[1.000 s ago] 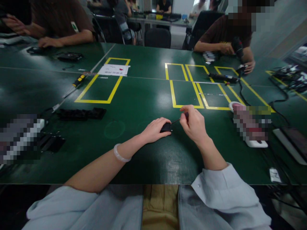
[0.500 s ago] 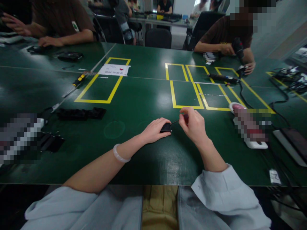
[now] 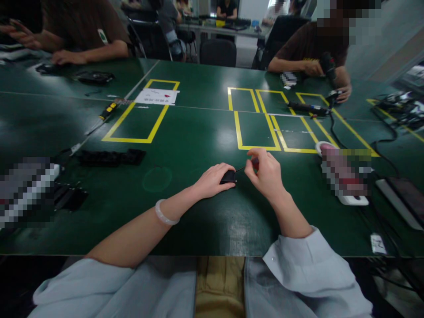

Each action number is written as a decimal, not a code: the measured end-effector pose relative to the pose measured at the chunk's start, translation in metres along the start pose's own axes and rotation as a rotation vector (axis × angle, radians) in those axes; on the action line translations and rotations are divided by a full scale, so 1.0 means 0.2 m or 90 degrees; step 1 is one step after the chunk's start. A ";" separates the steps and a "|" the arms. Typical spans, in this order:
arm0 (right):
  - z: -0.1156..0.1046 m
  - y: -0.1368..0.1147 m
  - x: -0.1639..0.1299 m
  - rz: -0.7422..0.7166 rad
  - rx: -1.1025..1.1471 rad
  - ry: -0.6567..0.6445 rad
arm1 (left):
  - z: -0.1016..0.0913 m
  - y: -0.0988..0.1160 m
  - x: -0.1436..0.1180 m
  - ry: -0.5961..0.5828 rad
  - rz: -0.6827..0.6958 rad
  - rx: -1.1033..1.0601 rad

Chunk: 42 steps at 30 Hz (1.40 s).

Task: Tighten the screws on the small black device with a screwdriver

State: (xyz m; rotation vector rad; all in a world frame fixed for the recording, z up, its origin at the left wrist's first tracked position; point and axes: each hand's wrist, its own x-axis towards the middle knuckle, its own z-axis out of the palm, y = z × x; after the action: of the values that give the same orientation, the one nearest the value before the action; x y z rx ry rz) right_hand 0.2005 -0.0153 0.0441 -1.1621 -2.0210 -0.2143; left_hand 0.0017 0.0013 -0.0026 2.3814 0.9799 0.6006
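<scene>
Black part [image 3: 228, 177] sits on the green table [image 3: 212, 229], in front of the person's torso, its L portion tucked under the L hand [image 3: 213, 180]. L hand is obviously the nearer one: thumb along the near side, fingers over the far side, gripping the part btwn them. R hand [image 3: 266, 172] is just to the R, apart from the part, thumb & index pinched on the dark handle of a thin tool [image 3: 241, 169]. The shaft slants down-L from those fingertips to the part's far-R corner, by the L index tip (can't tell if it's actually touching or only v. close). So from R fingers the part lies L & slightly nearer the body. Its long axis: can't say for sure, w/ so much covered; exposed end faces R. Yellow tape [image 3: 259, 147] is just beyond R hand.
</scene>
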 end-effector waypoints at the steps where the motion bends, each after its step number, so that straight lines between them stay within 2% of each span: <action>1: 0.00 0.00 0.00 0.002 0.000 0.000 | 0.00 0.00 0.00 0.001 -0.002 0.000; 9: -0.01 0.00 0.00 0.016 -0.021 -0.003 | 0.00 0.00 -0.01 -0.005 -0.003 -0.001; 15: -0.02 -0.02 0.00 -0.020 -0.024 -0.010 | 0.00 0.00 -0.01 -0.002 -0.007 -0.002; 22: -0.04 -0.03 0.01 0.005 -0.015 -0.009 | 0.00 0.00 -0.01 -0.002 -0.008 0.002; 42: -0.01 -0.03 0.01 0.008 -0.013 0.009 | -0.01 0.00 -0.01 -0.003 -0.011 0.005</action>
State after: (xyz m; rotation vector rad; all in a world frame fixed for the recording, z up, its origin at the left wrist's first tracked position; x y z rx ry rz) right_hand 0.1970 -0.0190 0.0486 -1.1829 -2.0033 -0.2373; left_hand -0.0006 0.0006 -0.0018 2.3777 1.0008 0.5853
